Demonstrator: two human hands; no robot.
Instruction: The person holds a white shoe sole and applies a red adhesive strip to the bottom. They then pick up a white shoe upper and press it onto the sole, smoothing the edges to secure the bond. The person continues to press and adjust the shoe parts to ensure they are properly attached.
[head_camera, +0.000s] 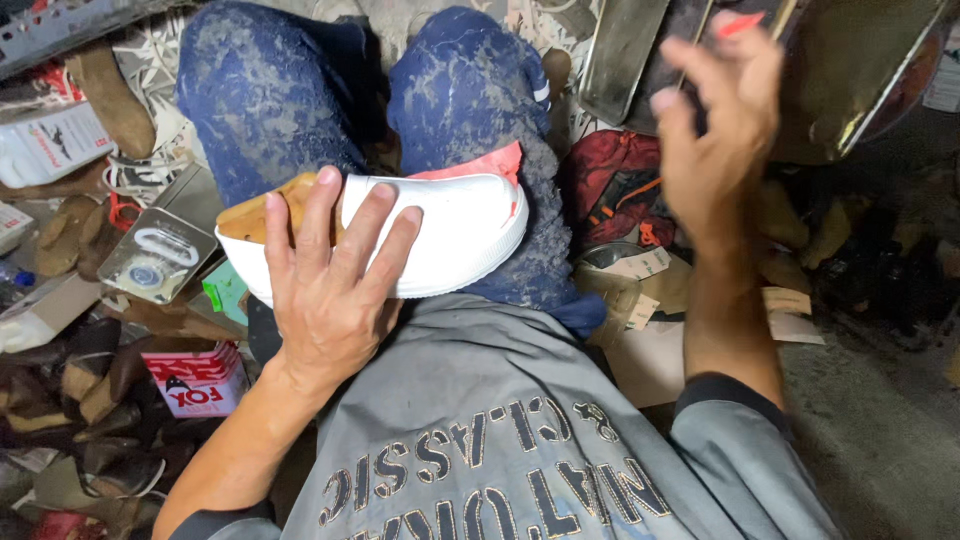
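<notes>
Cluttered floor (880, 420) — shoe scraps (60, 235), a red tin (200, 380), a clear case (157, 255), paper tags (640, 265) on it.

Single head view, steep downward, close over lap.
</notes>
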